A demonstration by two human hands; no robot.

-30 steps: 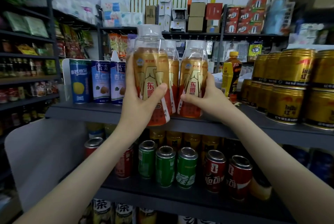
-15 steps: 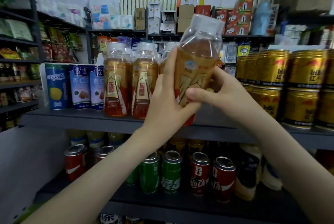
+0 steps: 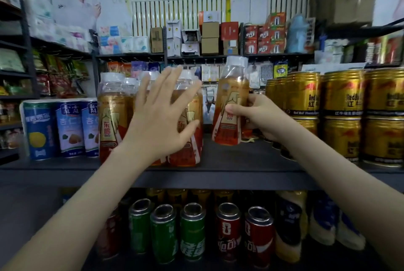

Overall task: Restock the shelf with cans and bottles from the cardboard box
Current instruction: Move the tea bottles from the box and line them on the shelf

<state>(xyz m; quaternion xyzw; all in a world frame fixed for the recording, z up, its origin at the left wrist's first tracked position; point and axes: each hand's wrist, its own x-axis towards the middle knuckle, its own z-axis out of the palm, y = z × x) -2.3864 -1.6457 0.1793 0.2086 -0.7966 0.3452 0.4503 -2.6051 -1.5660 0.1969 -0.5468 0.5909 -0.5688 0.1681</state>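
Head camera: the right hand (image 3: 260,117) is gripping an amber bottle (image 3: 231,100) round its lower half, thumb in front and fingers curled behind, holding it slightly tilted over the dark shelf (image 3: 240,172), in the gap between the standing bottles (image 3: 111,117) and the stacked gold cans (image 3: 341,104) (whether its base is touching the deck I cannot tell). The left hand (image 3: 161,122) is hovering, fingers straight and spread, before the standing bottles, holding nothing. Blue cans (image 3: 67,126) are standing just left of them

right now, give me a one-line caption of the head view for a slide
Right grip holds an orange drink bottle at the dark shelf; open left grip spreads before the shelved bottles.
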